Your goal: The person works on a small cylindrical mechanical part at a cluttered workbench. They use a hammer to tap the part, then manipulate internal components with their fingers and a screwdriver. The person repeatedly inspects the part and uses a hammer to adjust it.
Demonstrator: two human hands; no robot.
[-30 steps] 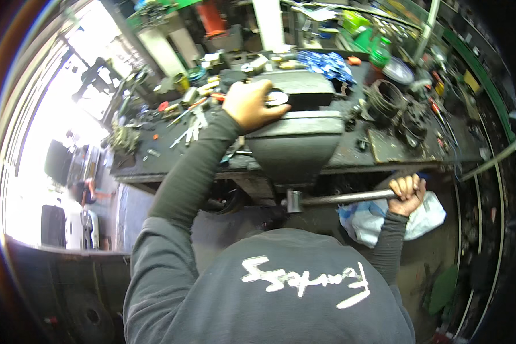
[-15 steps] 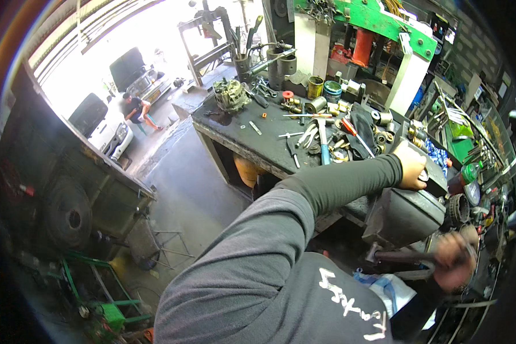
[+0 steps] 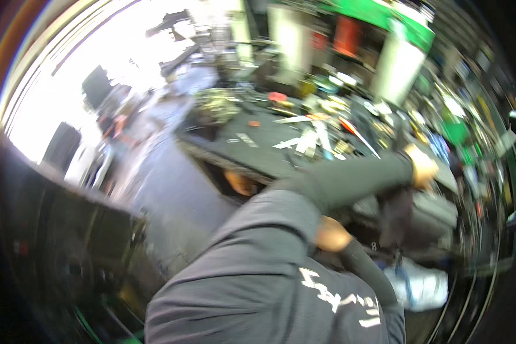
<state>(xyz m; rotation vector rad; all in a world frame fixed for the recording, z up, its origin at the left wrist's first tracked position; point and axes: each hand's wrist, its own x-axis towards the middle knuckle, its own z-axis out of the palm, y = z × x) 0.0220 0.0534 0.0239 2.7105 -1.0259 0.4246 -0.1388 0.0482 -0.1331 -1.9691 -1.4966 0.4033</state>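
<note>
The left arm reaches out to the vise, its dark-sleeved forearm nearly level and its wrist almost straight. The left hand is over the vise's top, its fingers too blurred to read. Left of the vise, nearer the body, the right hand sits partly behind the left arm, the right elbow sharply bent; its grip is unclear.

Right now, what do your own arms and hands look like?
Left arm: a loose charcoal-grey fabric sleeve, then a tighter dark olive-grey fabric forearm sleeve. Right arm: a snug dark fabric sleeve. The left hand and right hand show no gloves. Blur hides finer detail.
</note>
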